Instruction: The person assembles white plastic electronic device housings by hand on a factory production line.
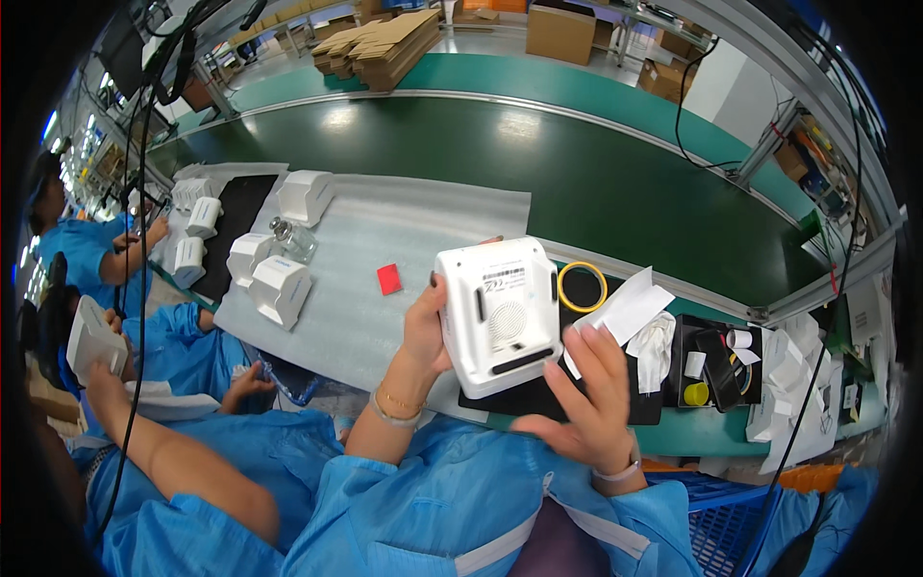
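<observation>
My left hand [424, 332] grips the left side of a white boxy device [498, 313] with a round speaker grille and a dark slot, held up over a black mat [644, 404]. My right hand [588, 399] supports the device's lower right corner, fingers spread, with a white paper strip [630, 308] sticking up beside them. A ring of yellow tape [582, 287] lies just behind the device. A small red square piece [389, 279] sits on the grey foam sheet [385, 231] to the left.
Several white devices [279, 287] and a clear bottle [291, 238] stand on the foam sheet at left. A green conveyor belt [538, 163] runs behind. A black tray [716, 361] with small parts and white cloths lies at right. Other people in blue coats [87, 255] work at left.
</observation>
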`<state>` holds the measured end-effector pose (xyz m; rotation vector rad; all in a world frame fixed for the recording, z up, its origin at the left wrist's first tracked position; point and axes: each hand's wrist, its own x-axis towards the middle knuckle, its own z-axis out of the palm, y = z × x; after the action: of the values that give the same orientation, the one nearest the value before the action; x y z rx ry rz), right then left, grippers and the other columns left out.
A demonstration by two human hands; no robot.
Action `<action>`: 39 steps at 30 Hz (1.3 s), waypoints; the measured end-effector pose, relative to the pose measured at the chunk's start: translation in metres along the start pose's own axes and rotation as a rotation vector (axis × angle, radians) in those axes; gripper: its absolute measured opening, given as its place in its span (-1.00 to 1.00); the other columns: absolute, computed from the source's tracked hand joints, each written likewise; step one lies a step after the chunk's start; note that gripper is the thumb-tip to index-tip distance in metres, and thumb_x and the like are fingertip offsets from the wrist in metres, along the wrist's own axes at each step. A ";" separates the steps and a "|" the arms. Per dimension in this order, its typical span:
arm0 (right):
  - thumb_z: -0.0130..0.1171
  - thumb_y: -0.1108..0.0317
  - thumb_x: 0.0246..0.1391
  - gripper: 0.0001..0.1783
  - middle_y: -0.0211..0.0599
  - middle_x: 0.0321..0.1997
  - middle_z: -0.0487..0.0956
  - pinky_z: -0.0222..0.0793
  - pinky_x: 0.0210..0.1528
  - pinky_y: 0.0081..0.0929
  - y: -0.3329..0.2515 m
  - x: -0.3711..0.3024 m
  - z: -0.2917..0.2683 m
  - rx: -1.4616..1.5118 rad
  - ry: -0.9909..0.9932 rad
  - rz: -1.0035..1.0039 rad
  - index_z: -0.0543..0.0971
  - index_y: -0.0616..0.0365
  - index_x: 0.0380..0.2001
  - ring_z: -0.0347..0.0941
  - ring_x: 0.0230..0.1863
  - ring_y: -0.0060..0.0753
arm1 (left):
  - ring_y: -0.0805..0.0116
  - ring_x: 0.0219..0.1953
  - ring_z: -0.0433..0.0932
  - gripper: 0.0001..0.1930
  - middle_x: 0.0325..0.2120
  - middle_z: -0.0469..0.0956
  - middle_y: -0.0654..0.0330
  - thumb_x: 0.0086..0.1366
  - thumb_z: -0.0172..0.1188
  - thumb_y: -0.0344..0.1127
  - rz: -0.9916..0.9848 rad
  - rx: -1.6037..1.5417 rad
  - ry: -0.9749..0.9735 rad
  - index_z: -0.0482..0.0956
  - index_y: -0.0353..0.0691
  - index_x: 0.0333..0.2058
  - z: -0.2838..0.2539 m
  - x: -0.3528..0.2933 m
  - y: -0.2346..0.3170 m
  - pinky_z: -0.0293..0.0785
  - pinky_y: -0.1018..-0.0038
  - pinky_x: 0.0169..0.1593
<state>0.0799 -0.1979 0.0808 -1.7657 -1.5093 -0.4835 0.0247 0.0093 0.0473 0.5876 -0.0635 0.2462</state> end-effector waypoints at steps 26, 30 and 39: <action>0.10 0.19 0.18 -0.61 -0.27 -0.19 0.57 0.37 -0.12 -0.57 0.078 -0.043 0.004 0.843 0.109 0.932 0.49 0.32 -0.10 0.45 -0.19 -0.54 | -0.16 -0.25 0.52 0.02 -0.02 0.34 -0.23 -0.26 0.49 -0.28 0.064 1.694 -0.347 0.06 -0.36 0.16 0.031 -0.029 -0.014 0.51 0.27 -0.20; 0.08 0.12 0.18 -0.56 -0.23 -0.18 0.57 0.42 -0.13 -0.53 0.083 -0.049 0.005 1.054 0.142 0.979 0.48 0.31 -0.09 0.50 -0.17 -0.44 | -0.04 -0.04 0.50 0.10 -0.02 0.41 -0.16 -0.24 0.52 -0.21 0.082 1.313 -0.334 -0.03 -0.32 0.22 0.029 -0.032 -0.017 0.42 0.34 0.00; -0.14 0.19 0.27 -0.57 -0.11 -0.05 0.53 0.51 -0.09 -0.38 0.074 -0.078 0.050 1.980 0.479 1.179 0.40 0.30 0.03 0.52 -0.11 -0.26 | -0.10 0.02 0.47 0.26 -0.10 0.48 -0.18 -0.25 0.52 -0.17 -0.013 1.323 -0.257 -0.23 -0.30 0.30 0.071 -0.037 0.008 0.36 0.35 0.10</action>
<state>0.1233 -0.2155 -0.0285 -0.4396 0.0345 0.8959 -0.0127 -0.0319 0.1057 1.9352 -0.1452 0.1729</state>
